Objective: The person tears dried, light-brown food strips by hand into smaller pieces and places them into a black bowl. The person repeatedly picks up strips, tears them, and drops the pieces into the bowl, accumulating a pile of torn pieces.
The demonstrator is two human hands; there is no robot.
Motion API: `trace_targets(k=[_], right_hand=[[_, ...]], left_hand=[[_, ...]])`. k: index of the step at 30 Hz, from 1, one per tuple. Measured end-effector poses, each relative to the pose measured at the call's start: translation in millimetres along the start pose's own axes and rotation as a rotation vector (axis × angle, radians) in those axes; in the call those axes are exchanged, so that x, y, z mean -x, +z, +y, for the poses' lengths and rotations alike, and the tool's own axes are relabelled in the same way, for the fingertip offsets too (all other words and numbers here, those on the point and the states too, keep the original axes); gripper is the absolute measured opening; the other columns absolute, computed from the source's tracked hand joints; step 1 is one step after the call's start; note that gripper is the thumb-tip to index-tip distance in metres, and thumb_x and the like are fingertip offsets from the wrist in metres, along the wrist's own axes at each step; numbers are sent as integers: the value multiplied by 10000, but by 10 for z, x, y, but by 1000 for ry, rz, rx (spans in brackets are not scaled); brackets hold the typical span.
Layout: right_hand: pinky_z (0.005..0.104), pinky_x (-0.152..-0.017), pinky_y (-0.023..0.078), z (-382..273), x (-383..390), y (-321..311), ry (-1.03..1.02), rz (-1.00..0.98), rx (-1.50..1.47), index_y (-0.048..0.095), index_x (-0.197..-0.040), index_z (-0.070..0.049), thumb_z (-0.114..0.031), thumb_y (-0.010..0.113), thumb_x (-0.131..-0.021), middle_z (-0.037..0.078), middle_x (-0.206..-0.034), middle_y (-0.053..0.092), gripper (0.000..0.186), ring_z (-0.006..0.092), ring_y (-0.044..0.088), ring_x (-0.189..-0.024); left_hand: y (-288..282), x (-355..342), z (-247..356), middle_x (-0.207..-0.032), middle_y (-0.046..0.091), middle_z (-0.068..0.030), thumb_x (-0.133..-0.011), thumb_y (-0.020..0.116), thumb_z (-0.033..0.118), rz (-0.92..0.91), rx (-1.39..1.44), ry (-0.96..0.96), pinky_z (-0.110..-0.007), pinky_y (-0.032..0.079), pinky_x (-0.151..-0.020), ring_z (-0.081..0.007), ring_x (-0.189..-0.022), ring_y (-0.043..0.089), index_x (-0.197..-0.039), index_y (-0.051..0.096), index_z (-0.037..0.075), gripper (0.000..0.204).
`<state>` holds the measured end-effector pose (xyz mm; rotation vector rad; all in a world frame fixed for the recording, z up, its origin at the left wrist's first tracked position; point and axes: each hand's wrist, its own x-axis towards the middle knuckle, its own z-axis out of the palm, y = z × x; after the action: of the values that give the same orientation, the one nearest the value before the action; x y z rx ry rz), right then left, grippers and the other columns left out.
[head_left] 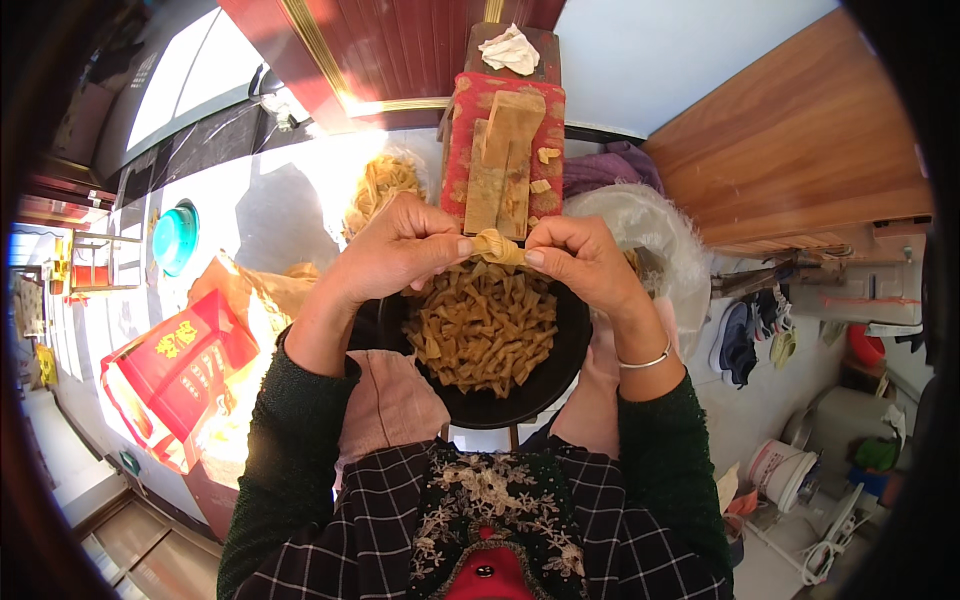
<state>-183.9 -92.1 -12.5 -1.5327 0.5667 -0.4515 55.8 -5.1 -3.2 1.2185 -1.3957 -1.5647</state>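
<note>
Between my two hands a yellowish strip (497, 246), which looks like tofu skin, is looped into a knot. My left hand (395, 255) pinches its left end between thumb and fingers. On the other end, the thumb and fingers of my right hand (590, 262) are closed. Directly below, a round black pan (570, 345) rests at my lap, holding a heap of small tan knotted pieces (482, 330). Just beyond my hands, a wooden block tool (505, 165) lies on a bench with a red patterned cover (468, 110).
A bag of yellow strips (385, 183) sits on the floor left of the bench. Farther left are a red gift bag (185, 365) and a teal basin (177, 240). To the right lie a whitish fuzzy sack (675, 235), shoes (738, 345) and a white bucket (780, 470).
</note>
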Motion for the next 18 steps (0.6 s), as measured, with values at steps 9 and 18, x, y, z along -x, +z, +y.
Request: trace_targets(k=[9,18], right_hand=[[221,-482,344,32,24,127,20,83,154,586,-683,-8,-97,663,-817,-28,-560,493,178,40,410,-543],[257,-492,360,-4,60,-120,-48,235,323,614,-750,10,-107,647,-822,15,-557,496,142,70,422,-536]], left_hand=[[475,-184,-12,-878,626,-93,-784,662,417,289,-1040,457,-386,474,-713,-312,-820,602,-923,610,58,388],[294,-202,15,-684,599,-144,-872,583,324,202,-927,153,-465,462,-592,-360,-692,606,-847,585,116,210]])
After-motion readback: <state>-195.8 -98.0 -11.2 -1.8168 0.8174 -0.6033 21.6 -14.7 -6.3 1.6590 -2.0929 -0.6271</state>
